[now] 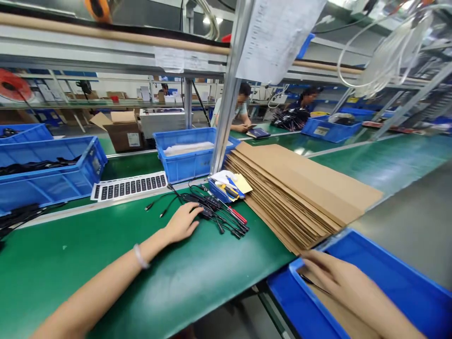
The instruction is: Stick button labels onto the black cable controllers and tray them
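Observation:
My left hand (181, 222) reaches over the green workbench, its fingers apart at the edge of a pile of black cables (212, 207). The fingertips touch the nearest cables, and several plug ends fan out towards me. A wristband (140, 257) circles my left wrist. At the lower right, my right hand (335, 273) hangs over a blue bin (384, 270), smeared by motion. A thin black cable-like strand (310, 281) shows just below its fingers; whether the hand holds it cannot be made out. Brown cardboard lies inside that bin.
A stack of flat cardboard (300, 183) lies right of the cables. Beside it are a small tool tray (226, 188) and a red-handled screwdriver (238, 215). Label sheets (132, 186), blue bins (190, 160) and a metal post (229, 89) stand behind. A co-worker (240, 110) sits opposite.

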Available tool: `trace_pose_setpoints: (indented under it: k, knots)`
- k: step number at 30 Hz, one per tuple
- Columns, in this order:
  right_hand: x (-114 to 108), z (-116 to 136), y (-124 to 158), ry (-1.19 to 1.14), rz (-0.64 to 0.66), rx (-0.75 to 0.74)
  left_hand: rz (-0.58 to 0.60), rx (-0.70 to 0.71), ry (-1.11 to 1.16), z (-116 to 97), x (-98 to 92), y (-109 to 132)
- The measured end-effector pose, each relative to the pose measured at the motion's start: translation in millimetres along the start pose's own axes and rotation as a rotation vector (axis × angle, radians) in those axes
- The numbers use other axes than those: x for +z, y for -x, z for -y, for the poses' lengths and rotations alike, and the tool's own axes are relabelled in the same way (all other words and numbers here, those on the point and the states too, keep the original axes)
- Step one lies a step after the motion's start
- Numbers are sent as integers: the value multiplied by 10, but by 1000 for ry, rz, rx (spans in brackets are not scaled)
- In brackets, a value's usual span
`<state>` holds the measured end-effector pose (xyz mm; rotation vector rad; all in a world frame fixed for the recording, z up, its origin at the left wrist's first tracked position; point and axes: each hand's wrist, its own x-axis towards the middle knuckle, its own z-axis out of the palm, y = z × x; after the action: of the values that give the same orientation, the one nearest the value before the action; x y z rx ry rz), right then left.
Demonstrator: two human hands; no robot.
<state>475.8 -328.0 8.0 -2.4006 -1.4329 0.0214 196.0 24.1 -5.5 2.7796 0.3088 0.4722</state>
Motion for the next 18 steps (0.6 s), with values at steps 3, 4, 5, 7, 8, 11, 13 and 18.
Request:
trace_pose_setpoints:
  k: [3, 4, 5, 7, 8, 11, 13, 18]
  knots:
    - [216, 1136, -547, -142, 89, -276, -29, -14, -32, 245, 18, -251]
    - [324, 1421, -740, -136, 81, -323, -47, -29, -41, 283, 32, -266]
    - [437, 1651, -934, -113, 67, -339, -68, -48, -49, 300, 47, -252]
    - [663, 1978, -1315, -17, 19, -286, -105, -87, -65, 296, 74, -169]
    - [766, 2093, -1495, 11, -2, -262, -111, -97, -70, 284, 87, -120]
    - [1017, 2342, -1940, 72, -33, -208, -85, -92, -79, 262, 119, -16]
    - [1131, 2457, -2105, 111, -24, -208, -64, -92, -80, 280, 116, 22]
    - [1229, 2597, -1986, 163, 13, -314, -26, -93, -30, 413, -82, 321]
